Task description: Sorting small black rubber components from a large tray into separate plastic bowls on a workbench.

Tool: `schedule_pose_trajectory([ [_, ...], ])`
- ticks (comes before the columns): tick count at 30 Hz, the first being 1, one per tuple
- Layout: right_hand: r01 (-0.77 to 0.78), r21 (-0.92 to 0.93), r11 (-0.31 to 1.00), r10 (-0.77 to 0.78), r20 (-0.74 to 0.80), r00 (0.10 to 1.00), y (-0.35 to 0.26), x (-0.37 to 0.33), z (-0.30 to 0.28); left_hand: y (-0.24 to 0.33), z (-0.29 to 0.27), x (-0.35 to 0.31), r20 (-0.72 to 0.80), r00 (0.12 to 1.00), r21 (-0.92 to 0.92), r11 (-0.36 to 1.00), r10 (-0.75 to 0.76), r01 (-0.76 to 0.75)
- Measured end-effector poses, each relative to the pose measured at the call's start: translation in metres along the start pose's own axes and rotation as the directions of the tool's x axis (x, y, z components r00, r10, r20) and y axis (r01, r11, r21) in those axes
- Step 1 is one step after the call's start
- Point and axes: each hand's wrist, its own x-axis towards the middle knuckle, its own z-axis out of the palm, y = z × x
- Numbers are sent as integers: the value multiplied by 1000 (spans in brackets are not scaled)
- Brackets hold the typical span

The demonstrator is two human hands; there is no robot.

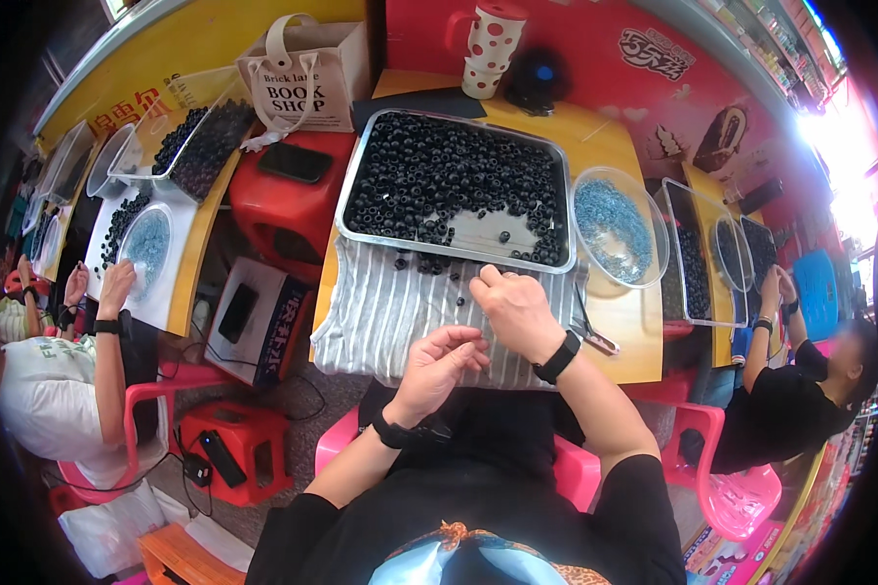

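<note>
"Left side?"
"Left hand (437,369) over grey-and-white striped cloth (371,331); grip loosely curled, can't tell if closed or holding. Round black beads (429,171) lie beyond, in rectangular silver tray (476,232)."
"Right?"
"Right hand (517,310) near tray's front; grip's gap, contents hidden. Clear round bowl (659,234) beside tray."

Two sets of fingers (465,337) show above one striped cloth (385,317), with two lone black beads (460,301) just left of the right fingers. Beyond them is one metal tray (483,232) of black beads too many to count; to their right, one round tub (660,239) of blue beads (615,207), also uncountable. Far left of them: one tote bag (312,83), two red stools (281,203) and three dark phone-like slabs (295,163).
</note>
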Motion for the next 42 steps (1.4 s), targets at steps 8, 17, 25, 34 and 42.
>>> schedule_pose_trajectory([
  [8, -221, 844, 489, 337, 52, 940, -11, -40, -13, 0, 4, -1, -58, 998, -76, 997, 2, -7],
  [17, -78, 819, 569, 357, -160, 920, -47, -63, 1, 11, -1, 3, 77, 988, -83, 987, -133, 140],
  [25, -279, 273, 921, 323, -131, 937, -23, -34, 7, 7, -8, 2, 77, 996, -139, 988, -49, 59],
  [34, -197, 436, 878, 319, -226, 921, -22, -36, 5, 11, 1, 2, -4, 1000, -111, 994, -1, 0],
  [42, -88, 995, -37, 554, 94, 827, -55, -83, 11, 5, -5, 1, 27, 1000, -106, 994, 4, -1],
])
